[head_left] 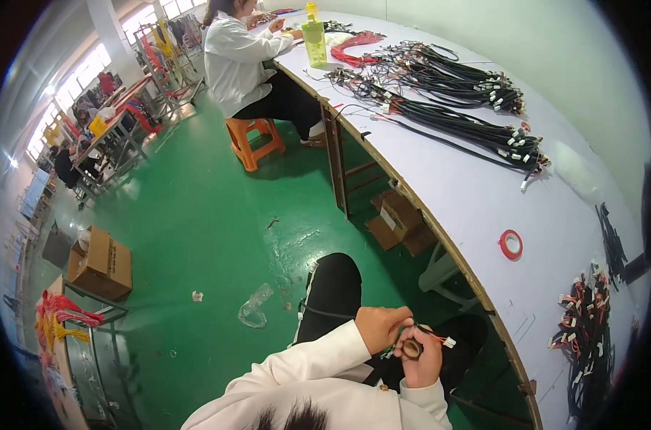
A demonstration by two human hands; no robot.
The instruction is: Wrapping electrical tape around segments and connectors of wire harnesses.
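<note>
Both of my hands meet above my lap. My left hand (pixel 381 328) is closed in a pinch on a black cable (pixel 329 314), which runs out to the left over my knee. Just right of it, my right hand (pixel 424 358) is closed around a small roll of tape (pixel 411 349) with a brown core. By its fingertips the cable's end splits into thin red and black wires with a white connector (pixel 449 342). My fingers hide where the cable and the tape meet.
On the white table (pixel 454 186) at my right lie bundles of black cables (pixel 454 122), a red tape roll (pixel 511 244) and a heap of wire harnesses (pixel 583 337). A co-worker (pixel 239 57) sits on an orange stool (pixel 254 140). A cardboard box (pixel 100 261) stands at left.
</note>
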